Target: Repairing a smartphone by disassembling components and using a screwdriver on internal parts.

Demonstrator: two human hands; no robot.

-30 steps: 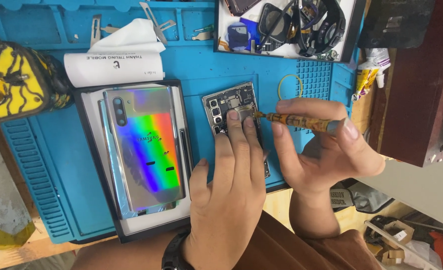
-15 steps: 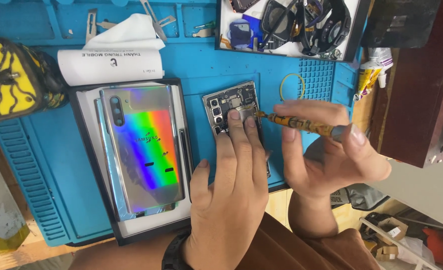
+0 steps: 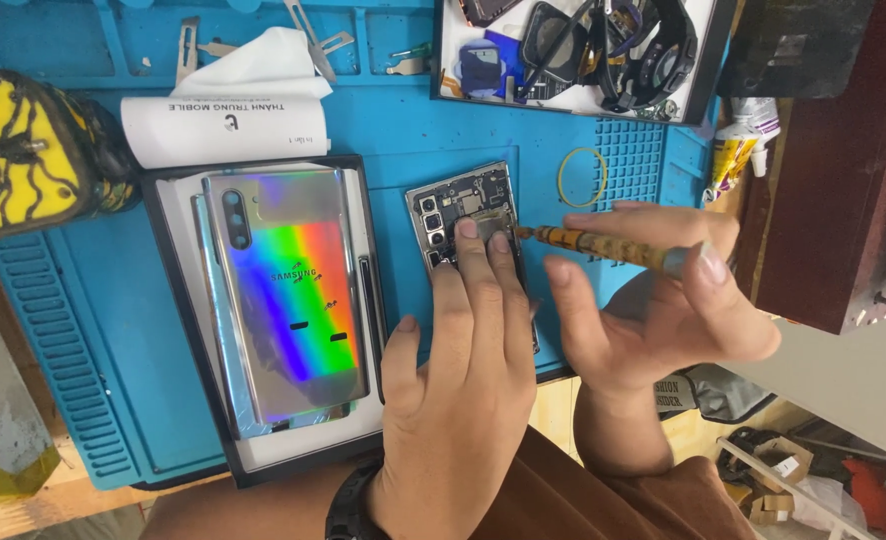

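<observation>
An opened phone (image 3: 463,205) with its circuit board and camera modules bare lies on the blue work mat (image 3: 403,125). My left hand (image 3: 458,385) lies flat over its lower part, two fingertips pressing near the cameras. My right hand (image 3: 653,300) holds a thin brown-patterned screwdriver (image 3: 598,245), its tip touching the phone's right edge beside my left fingertips. To the left, a shiny rainbow back cover (image 3: 288,300) rests in a black-rimmed white box (image 3: 178,220).
A white tray (image 3: 708,70) of dark parts and cables stands at the back right. A rolled white paper (image 3: 218,125), metal tweezers (image 3: 308,40), a yellow rubber band (image 3: 583,177), a glue tube (image 3: 738,145) and a yellow-black object (image 3: 18,150) lie around.
My view has shifted slightly. Both hands stay on the opened phone and the screwdriver tip keeps to the same spot at the phone's edge.
</observation>
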